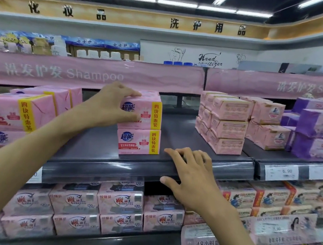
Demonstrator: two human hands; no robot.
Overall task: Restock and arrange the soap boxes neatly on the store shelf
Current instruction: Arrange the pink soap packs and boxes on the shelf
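Two 超能 soap boxes [138, 142] (四块特惠装), upper box [152, 113] in grip of left hand [110, 105]; right hand [190, 177] flat on shelf edge [102, 166]

hands: two, left hand [110, 105] and right hand [190, 176]
pink soap boxes [138, 142], centre front stack: two
peach soap packs [228, 128], front column: three
price tags [282, 172]: two

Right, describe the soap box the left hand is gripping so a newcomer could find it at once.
Start at the long pink Shampoo banner and drop to the dark grey shelf right below it. Near its middle stands a two-high stack of pink soap boxes with yellow side bands. Take the upper box, the only one the left hand grips.
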